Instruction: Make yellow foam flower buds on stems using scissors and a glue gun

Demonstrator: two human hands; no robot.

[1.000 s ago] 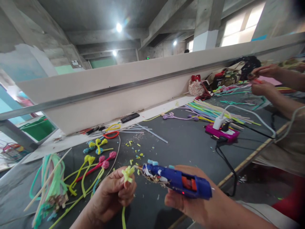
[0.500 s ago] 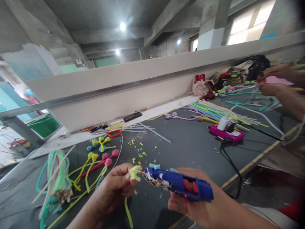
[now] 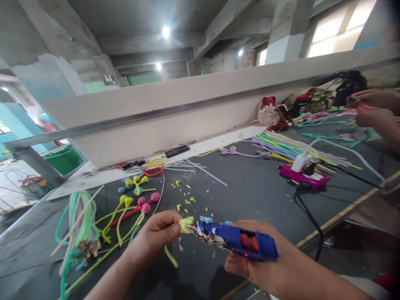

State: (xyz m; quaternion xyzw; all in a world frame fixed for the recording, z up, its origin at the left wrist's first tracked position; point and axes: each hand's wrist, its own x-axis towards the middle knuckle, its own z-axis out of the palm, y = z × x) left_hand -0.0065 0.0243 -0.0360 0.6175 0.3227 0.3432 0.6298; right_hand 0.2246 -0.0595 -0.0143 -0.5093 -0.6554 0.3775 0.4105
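My left hand (image 3: pixel 164 229) pinches a pale yellow fuzzy stem piece (image 3: pixel 186 224), shaped like a small flower or bud. A yellow stem (image 3: pixel 171 257) hangs below that hand. My right hand (image 3: pixel 250 258) is wrapped round a blue hot glue gun (image 3: pixel 234 239) with a red light and smears of dried glue. The gun's nozzle touches or nearly touches the yellow piece. Left of my hands lie yellow fuzzy stems with balled ends (image 3: pixel 125 202), a pink balled stem (image 3: pixel 146 204) and a blue-and-yellow one (image 3: pixel 136 185).
A bundle of green and cream stems (image 3: pixel 83 221) lies at left. Yellow scraps (image 3: pixel 189 201), orange-handled scissors (image 3: pixel 153 171) and a black phone (image 3: pixel 177 151) lie beyond my hands. A purple power strip (image 3: pixel 304 177) with cables sits right, near loose stems (image 3: pixel 287 146). Another person's hands (image 3: pixel 375 108) work at far right.
The yellow piece has turned in my left fingers, and the stem below now hangs at a different slant. The view has shifted slightly. The glue gun stays against or close to the piece.
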